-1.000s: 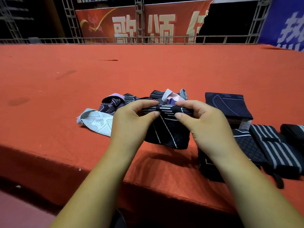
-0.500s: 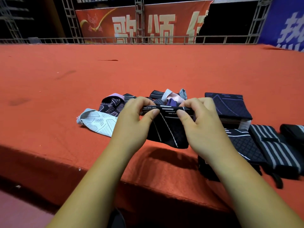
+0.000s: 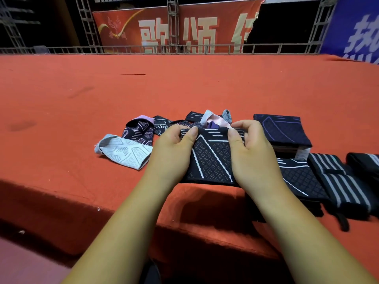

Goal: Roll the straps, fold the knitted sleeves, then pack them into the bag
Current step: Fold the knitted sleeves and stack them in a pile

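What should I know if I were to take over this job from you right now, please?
Hands: left hand and right hand both pinch the top edge of the dark patterned sleeve, over the front part of the red surface.
Unfolded: pale blue sleeve, lilac-cuffed sleeve and a heap behind the hands, including a pink sleeve.
Done: folded stack and another folded sleeve to the right; a striped strap lies bundled beside them.
Left: finish this fold, fold the loose sleeves, pack everything. No bag is clearly in view.
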